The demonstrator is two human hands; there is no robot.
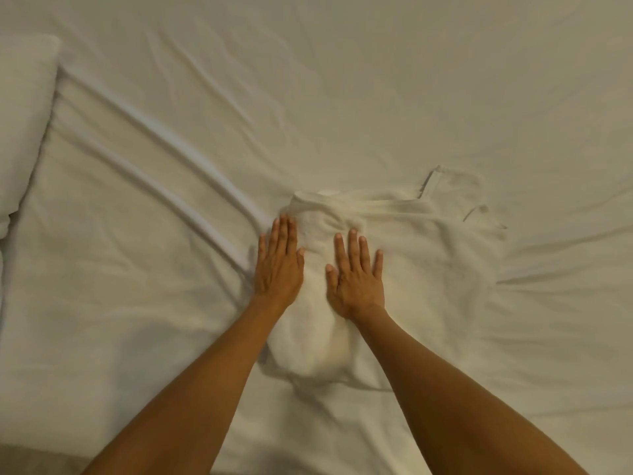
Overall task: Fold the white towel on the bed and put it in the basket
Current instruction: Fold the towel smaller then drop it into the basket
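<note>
The white towel [428, 262] lies partly folded on the white bed sheet [342, 97], with a hemmed edge along its far side and a loose corner sticking out at the far right. My left hand [279, 265] lies flat with straight fingers on the towel's left edge. My right hand [356, 275] presses flat on the towel's middle, fingers spread. Both forearms reach in from the bottom of the view. No basket is in view.
A white pillow [24, 125] lies at the far left. Long creases in the sheet run diagonally from the pillow toward the towel. The sheet stretches wide on all sides of the towel.
</note>
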